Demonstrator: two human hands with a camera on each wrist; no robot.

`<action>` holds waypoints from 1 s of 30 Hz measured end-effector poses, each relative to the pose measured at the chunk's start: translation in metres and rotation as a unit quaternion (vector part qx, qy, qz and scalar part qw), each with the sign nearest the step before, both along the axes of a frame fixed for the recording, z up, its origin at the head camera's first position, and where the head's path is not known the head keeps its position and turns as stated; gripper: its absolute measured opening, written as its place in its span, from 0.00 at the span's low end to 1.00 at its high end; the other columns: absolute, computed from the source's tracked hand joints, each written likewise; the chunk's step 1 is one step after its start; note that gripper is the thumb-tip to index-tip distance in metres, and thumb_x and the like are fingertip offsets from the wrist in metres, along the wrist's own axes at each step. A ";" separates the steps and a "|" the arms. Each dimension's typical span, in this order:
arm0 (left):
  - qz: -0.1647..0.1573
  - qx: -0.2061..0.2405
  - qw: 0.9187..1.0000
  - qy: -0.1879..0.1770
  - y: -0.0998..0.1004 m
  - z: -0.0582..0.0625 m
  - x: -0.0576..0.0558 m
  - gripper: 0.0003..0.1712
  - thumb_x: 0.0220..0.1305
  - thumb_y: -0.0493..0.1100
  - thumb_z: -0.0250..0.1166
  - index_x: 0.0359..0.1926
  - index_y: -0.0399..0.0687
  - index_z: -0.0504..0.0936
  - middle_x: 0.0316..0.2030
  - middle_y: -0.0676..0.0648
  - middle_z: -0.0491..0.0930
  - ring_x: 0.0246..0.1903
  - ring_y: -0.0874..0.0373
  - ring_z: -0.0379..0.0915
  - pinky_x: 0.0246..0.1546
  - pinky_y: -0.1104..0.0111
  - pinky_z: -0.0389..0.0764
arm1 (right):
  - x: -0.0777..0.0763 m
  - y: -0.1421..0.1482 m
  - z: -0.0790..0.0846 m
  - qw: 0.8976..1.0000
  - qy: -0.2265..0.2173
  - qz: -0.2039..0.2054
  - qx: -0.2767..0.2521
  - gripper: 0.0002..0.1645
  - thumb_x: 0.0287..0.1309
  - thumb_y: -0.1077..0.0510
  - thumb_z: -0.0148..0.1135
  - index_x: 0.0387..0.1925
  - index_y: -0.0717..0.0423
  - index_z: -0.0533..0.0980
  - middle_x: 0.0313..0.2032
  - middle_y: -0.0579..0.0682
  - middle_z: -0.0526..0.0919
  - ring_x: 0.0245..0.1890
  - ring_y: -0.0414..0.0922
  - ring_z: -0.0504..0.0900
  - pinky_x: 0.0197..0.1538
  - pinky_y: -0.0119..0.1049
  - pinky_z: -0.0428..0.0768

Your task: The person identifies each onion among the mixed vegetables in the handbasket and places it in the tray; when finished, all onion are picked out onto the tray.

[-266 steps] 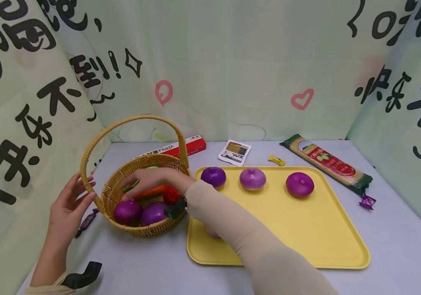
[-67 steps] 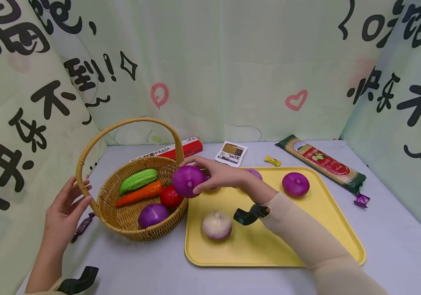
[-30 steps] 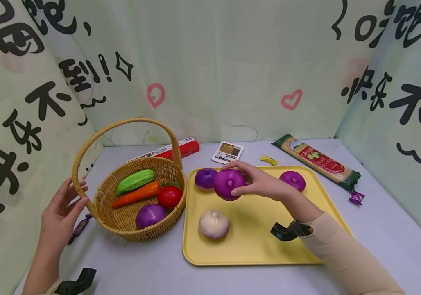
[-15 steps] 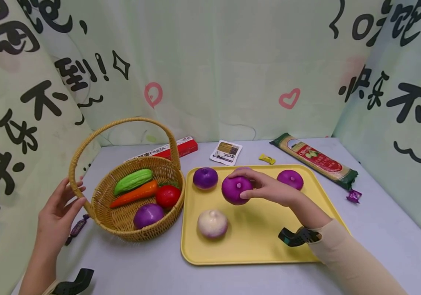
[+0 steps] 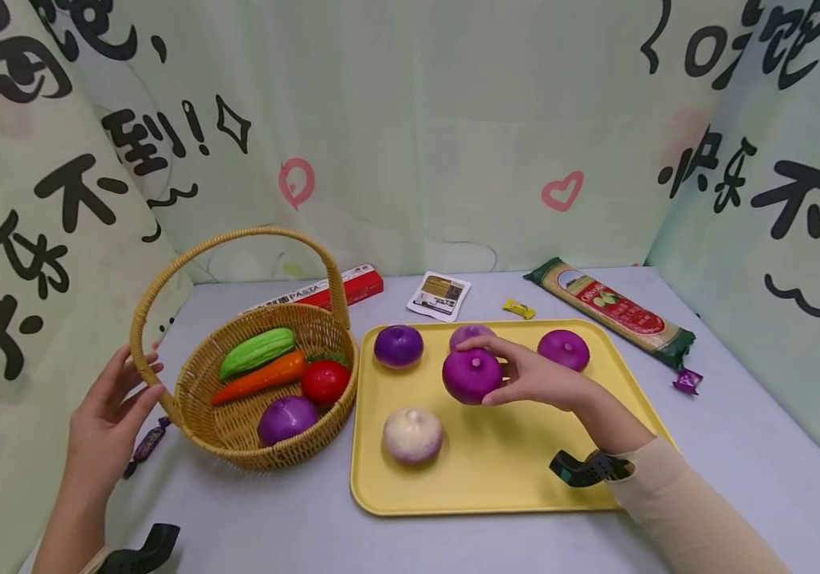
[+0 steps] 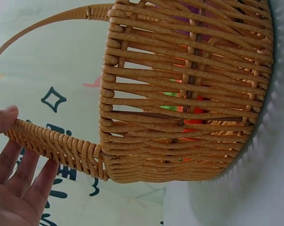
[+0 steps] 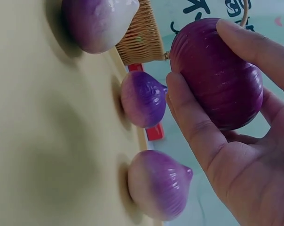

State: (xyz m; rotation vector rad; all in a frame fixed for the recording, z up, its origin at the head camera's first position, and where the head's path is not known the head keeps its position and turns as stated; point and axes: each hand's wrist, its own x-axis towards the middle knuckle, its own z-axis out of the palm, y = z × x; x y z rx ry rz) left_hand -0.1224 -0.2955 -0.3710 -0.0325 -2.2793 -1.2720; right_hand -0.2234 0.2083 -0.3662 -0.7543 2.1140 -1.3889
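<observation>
Purple onion (image 5: 469, 376) in my right hand (image 5: 539, 379) is held between thumb and fingers above the yellow tray (image 5: 518, 478); the right wrist view shows a gap below it. On the tray sit a white-and-purple onion (image 5: 413, 436), a dark violet onion (image 5: 399, 347), a reddish-purple onion (image 5: 563, 350) and a paler onion (image 5: 469, 333), partly hidden behind the held one. My left hand (image 5: 103, 418) holds the handle (image 6: 52, 141) of the wicker basket (image 5: 266, 456) low on its left side, thumb on one face and fingers on the other.
Inside the basket lie a green cucumber-like vegetable (image 5: 258, 353), a carrot (image 5: 259, 378), a tomato (image 5: 325, 383) and a purple onion (image 5: 288, 420). Behind stand a red pasta box (image 5: 363, 285), a white packet (image 5: 439, 296), a yellow candy (image 5: 519, 308) and a pasta bag (image 5: 611, 311).
My right hand has come out of the basket with an onion and carried it right over the tray, drifting slightly right and down in the last second. My left hand stays on the handle.
</observation>
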 end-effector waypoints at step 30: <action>0.003 0.000 1.000 -0.008 -0.001 0.001 -0.001 0.39 0.63 0.33 0.59 0.71 0.61 0.57 0.57 0.68 0.71 0.52 0.81 0.68 0.46 0.92 0.69 | 0.008 0.023 -0.037 0.997 -0.006 0.052 0.063 0.37 0.49 0.57 0.70 0.62 0.45 0.66 0.62 0.54 0.69 0.59 0.53 0.69 0.54 0.32 0.76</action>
